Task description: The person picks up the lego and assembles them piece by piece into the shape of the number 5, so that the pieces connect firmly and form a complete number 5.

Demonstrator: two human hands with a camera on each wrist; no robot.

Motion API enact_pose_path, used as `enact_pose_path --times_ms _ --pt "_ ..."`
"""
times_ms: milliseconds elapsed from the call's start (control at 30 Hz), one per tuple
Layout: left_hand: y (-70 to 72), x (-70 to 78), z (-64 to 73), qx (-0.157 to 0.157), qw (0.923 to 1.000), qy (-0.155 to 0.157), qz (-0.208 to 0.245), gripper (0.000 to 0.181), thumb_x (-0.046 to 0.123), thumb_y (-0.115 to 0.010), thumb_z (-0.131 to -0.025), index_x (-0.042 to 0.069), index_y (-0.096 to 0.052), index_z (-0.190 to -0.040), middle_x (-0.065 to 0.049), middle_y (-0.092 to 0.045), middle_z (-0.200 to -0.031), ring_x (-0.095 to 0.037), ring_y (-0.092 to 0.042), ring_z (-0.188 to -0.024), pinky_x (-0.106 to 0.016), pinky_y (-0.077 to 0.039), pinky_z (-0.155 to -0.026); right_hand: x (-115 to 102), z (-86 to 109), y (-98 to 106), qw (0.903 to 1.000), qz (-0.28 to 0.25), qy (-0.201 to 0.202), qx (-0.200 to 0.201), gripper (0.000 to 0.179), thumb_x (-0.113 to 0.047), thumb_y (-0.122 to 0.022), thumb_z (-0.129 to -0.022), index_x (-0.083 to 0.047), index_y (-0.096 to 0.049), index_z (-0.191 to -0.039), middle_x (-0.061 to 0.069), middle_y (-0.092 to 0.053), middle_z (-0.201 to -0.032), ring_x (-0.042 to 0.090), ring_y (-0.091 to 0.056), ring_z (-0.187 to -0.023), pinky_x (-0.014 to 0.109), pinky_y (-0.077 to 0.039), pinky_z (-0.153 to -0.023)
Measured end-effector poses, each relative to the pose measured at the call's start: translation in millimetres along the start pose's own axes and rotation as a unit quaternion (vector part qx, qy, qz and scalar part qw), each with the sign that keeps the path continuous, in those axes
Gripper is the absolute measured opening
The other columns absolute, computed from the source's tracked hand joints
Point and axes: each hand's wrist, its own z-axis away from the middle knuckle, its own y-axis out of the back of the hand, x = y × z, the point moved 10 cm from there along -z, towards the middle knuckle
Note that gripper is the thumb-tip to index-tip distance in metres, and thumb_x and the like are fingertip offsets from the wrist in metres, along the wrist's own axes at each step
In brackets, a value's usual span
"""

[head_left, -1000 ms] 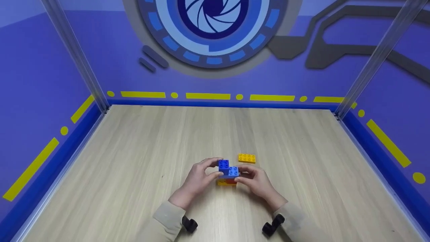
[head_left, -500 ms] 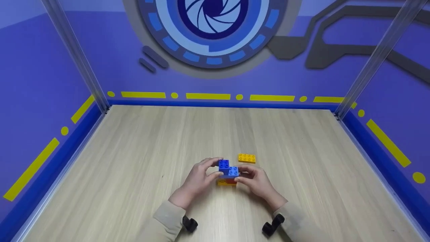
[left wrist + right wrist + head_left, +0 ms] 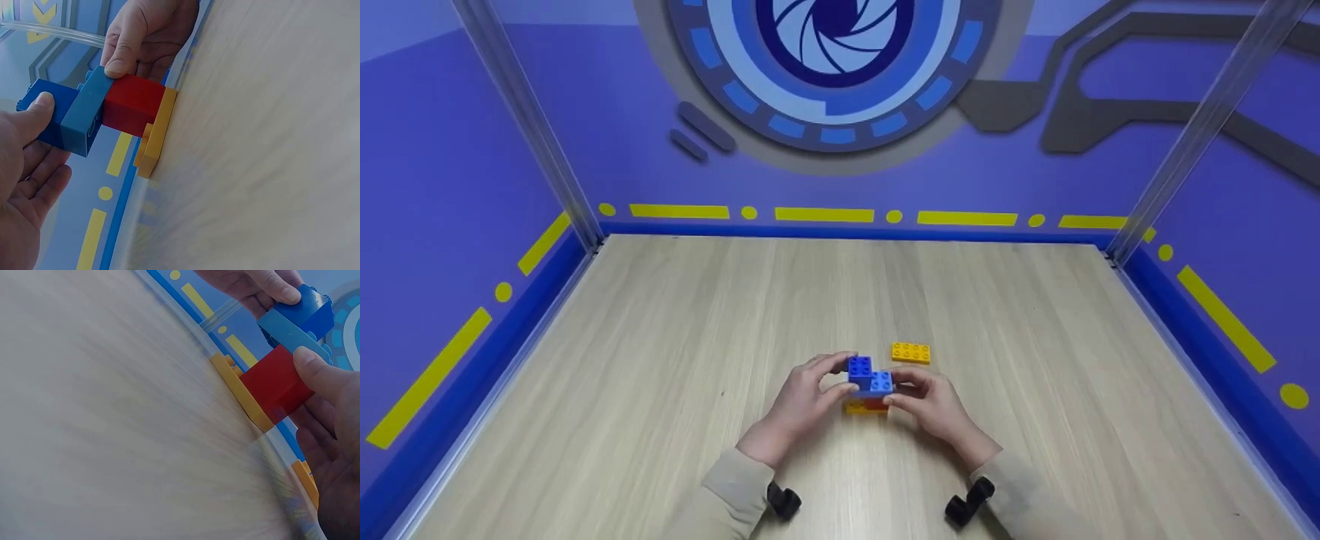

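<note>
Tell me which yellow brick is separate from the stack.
The loose yellow brick, just beyond the right hand, lying apart with all its studs bare. The other yellow brick is at the bottom, with the red brick on it.

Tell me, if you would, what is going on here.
A person's left grip pinches the dark blue block atop a stack, while the right grip holds it where the light blue block meets the red block. A yellow plate is the base; a second yellow plate lies apart, farther back.
</note>
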Motion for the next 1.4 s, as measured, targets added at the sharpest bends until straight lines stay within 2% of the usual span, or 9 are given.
enact_pose_path --times_ms 233,600,800,933,1033,1100,1167,1267,1400 --pt "2.1 1.3 0.5 0.013 0.9998 -0.011 -0.003 0.046 0.021 -0.076 -0.092 0.006 -0.066 -0.134 -0.010 -0.074 -0.122 -0.025 -0.072 -0.109 -0.042 -0.059 -0.099 -2.7 -1.4 -0.6 0.9999 -0.007 0.009 -0.005 0.038 -0.025 -0.081 -0.089 -0.007 -0.073 -0.121 0.015 -0.074 -0.119 0.016 -0.070 -0.107 0.023 -0.059 -0.095" --pt "-1.2 -7.2 0.8 0.008 0.9995 0.019 0.023 0.047 0.024 -0.076 -0.092 0.009 -0.066 -0.135 -0.009 -0.073 -0.126 -0.025 -0.071 -0.110 -0.044 -0.058 -0.101 1.1 -1.4 0.6 1.0000 -0.006 0.004 0.003 0.037 -0.023 -0.082 -0.088 -0.006 -0.073 -0.120 0.014 -0.074 -0.118 0.012 -0.070 -0.106 0.025 -0.059 -0.096" --pt "-4.0 -13.9 2.0 0.005 0.9968 0.044 0.067 0.049 0.023 -0.077 -0.092 0.010 -0.064 -0.138 -0.008 -0.071 -0.131 -0.023 -0.070 -0.114 -0.045 -0.056 -0.105 0.0 -1.6 0.0 0.9999 -0.009 0.009 0.001 0.037 -0.024 -0.081 -0.089 -0.006 -0.073 -0.121 0.015 -0.074 -0.119 0.010 -0.070 -0.106 0.029 -0.060 -0.096" --pt "-9.8 -23.7 4.5 0.002 0.9879 0.084 0.130 0.052 0.020 -0.076 -0.093 0.010 -0.061 -0.141 -0.009 -0.069 -0.134 -0.024 -0.069 -0.117 -0.044 -0.053 -0.109 1.0 -1.6 -0.2 0.9999 -0.008 0.009 0.002 0.037 -0.024 -0.082 -0.088 -0.006 -0.073 -0.120 0.015 -0.075 -0.119 0.010 -0.070 -0.105 0.027 -0.060 -0.095" --pt "-15.6 -34.2 7.3 0.004 0.9733 0.124 0.193 0.049 0.017 -0.077 -0.092 0.010 -0.063 -0.139 -0.011 -0.068 -0.135 -0.026 -0.067 -0.120 -0.043 -0.052 -0.111 4.1 -1.4 -0.8 0.9999 -0.012 -0.004 0.002 0.039 -0.026 -0.082 -0.088 -0.007 -0.073 -0.121 0.015 -0.074 -0.120 0.009 -0.070 -0.106 0.023 -0.059 -0.095" --pt "-18.2 -39.3 8.4 0.009 0.9655 0.141 0.219 0.046 0.015 -0.078 -0.092 0.008 -0.065 -0.135 -0.013 -0.068 -0.135 -0.027 -0.066 -0.121 -0.044 -0.052 -0.111 5.6 -1.2 -1.0 0.9998 -0.015 -0.012 0.003 0.040 -0.027 -0.082 -0.087 -0.007 -0.073 -0.121 0.015 -0.074 -0.120 0.010 -0.070 -0.106 0.022 -0.058 -0.095" --pt "-19.2 -42.2 8.8 0.016 0.9609 0.147 0.234 0.043 0.014 -0.078 -0.091 0.006 -0.066 -0.132 -0.015 -0.068 -0.134 -0.028 -0.067 -0.121 -0.046 -0.052 -0.111 6.2 -1.1 -1.1 0.9997 -0.015 -0.018 0.004 0.041 -0.028 -0.082 -0.087 -0.008 -0.073 -0.122 0.014 -0.074 -0.121 0.012 -0.070 -0.107 0.022 -0.058 -0.095" --pt "-19.6 -43.8 9.1 0.022 0.9595 0.148 0.239 0.042 0.014 -0.077 -0.092 0.005 -0.067 -0.131 -0.016 -0.068 -0.134 -0.028 -0.067 -0.120 -0.047 -0.052 -0.111 4.8 -1.4 -0.8 0.9998 -0.009 -0.018 0.007 0.041 -0.029 -0.082 -0.086 -0.008 -0.074 -0.121 0.014 -0.074 -0.121 0.017 -0.070 -0.108 0.025 -0.059 -0.096" --pt "-19.6 -44.9 9.4 0.030 0.9550 0.151 0.254 0.043 0.013 -0.076 -0.093 0.003 -0.065 -0.133 -0.017 -0.068 -0.134 -0.028 -0.067 -0.121 -0.043 -0.053 -0.110 2.4 -3.2 -1.0 0.9999 0.004 -0.013 0.009 0.042 -0.030 -0.082 -0.086 -0.007 -0.074 -0.121 0.015 -0.074 -0.120 0.024 -0.071 -0.110 0.029 -0.060 -0.096"
